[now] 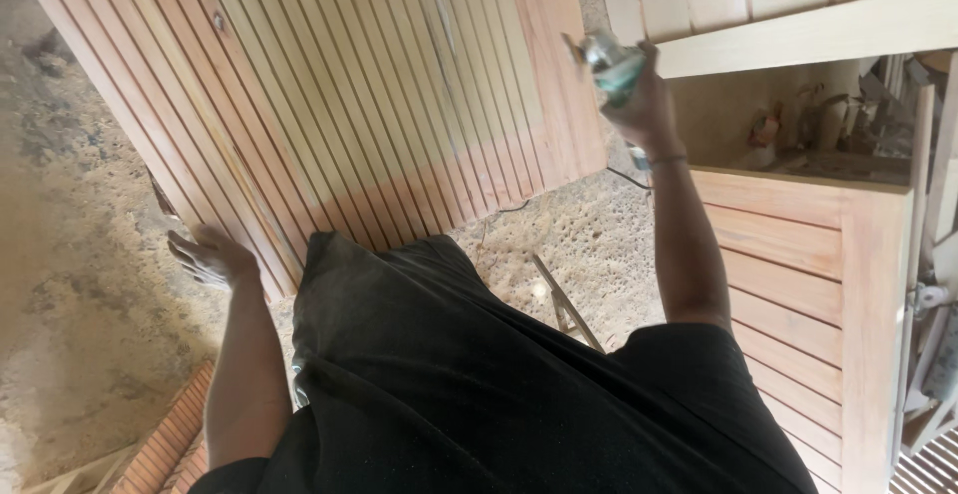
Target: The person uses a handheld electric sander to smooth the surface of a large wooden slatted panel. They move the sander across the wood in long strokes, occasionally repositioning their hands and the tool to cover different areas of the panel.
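A large pale wooden panel [329, 85] with many long grooves fills the upper middle of the head view, lying slanted before me. My left hand [208, 256] rests with spread fingers against its near left corner. My right hand [639, 105] is raised beside the panel's right edge and grips a small power tool [609, 63] with a teal and silver body; the tool is blurred. A thin band sits on that wrist. My dark clothing [479, 394] covers the lower middle of the view.
Rough sandy ground [80, 254] lies to the left and below the panel. A slatted wooden door [798, 264] stands at the right, another pale wooden frame [798, 25] above it. Reddish grooved boards [170, 444] lie at bottom left. A cable runs over the ground.
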